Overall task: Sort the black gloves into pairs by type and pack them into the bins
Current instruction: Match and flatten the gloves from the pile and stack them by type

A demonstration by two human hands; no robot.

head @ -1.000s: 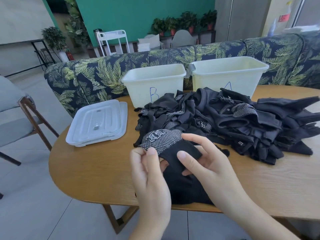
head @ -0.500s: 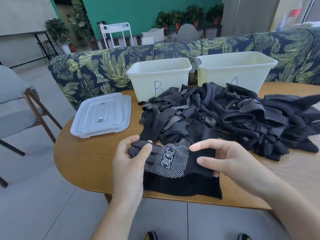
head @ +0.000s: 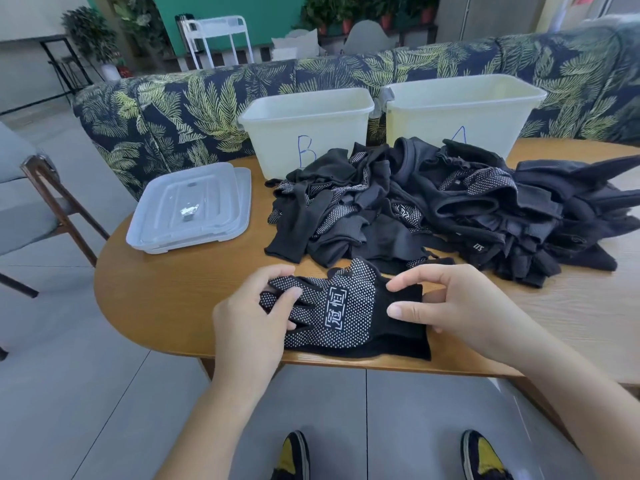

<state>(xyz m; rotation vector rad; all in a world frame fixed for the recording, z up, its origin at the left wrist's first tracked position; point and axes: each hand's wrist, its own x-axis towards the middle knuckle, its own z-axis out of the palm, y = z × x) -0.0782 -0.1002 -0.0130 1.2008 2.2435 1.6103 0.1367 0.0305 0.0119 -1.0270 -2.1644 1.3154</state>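
Dotted glove (head: 341,308) now lying flatter near tabletop (head: 166,299) edge; left hand (head: 254,313) pinching its fingers, right hand (head: 446,306) pinching cuff; glove pile (head: 433,206) lying at 1 o'clock.

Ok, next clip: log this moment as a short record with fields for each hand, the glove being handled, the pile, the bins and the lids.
left hand: pinches the finger end of the dotted glove
right hand: grips the cuff end of the same glove
dotted glove: dotted side up, laid on a plain black piece at the near edge of the table
glove pile: unsorted, in front of both bins
bin B: open; contents not visible
bin A: open; contents not visible
lids: stacked left of bin B
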